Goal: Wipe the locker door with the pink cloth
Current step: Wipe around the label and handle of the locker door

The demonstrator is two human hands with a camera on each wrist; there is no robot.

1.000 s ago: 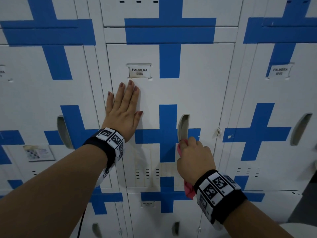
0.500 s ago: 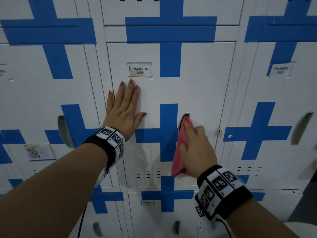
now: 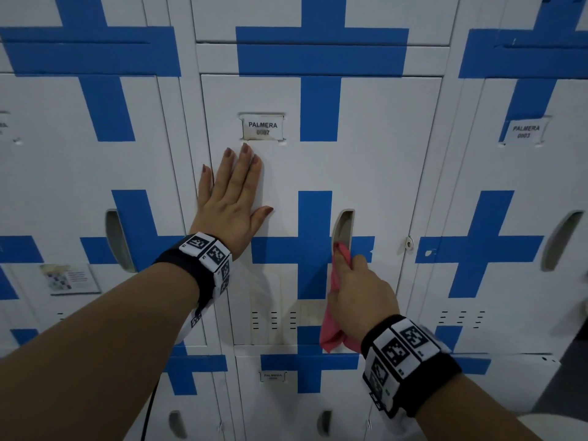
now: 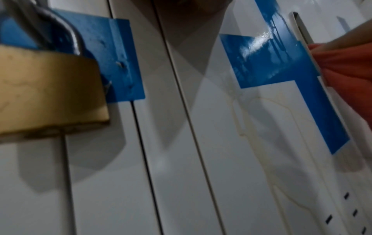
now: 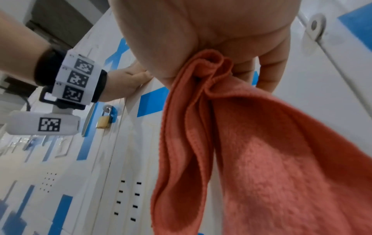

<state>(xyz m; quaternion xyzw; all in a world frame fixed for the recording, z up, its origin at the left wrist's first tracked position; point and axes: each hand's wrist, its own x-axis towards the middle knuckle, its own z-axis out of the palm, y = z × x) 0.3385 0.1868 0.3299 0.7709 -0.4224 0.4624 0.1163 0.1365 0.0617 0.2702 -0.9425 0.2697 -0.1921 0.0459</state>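
The white locker door (image 3: 375, 148) with a blue cross and a "PALMERA" label (image 3: 262, 128) fills the middle of the head view. My left hand (image 3: 234, 198) lies flat on its left side, fingers straight, just below the label. My right hand (image 3: 359, 288) grips the pink cloth (image 3: 332, 326) and presses its top against the door at the lower end of the recessed handle slot (image 3: 343, 226). The rest of the cloth (image 5: 251, 151) hangs loose below my fist. In the left wrist view the cloth (image 4: 348, 76) shows at the right edge, against the slot.
More white lockers with blue crosses stand on both sides and below. A brass padlock (image 4: 46, 89) hangs on the left neighbour locker, close under my left wrist. A hasp (image 3: 409, 242) sits right of the wiped door. Vent slots (image 3: 273, 319) run along the door's bottom.
My right hand rose with the cloth from below the handle slot to its upper part, then slid back down to the slot's lower end. My left hand has stayed flat on the door.
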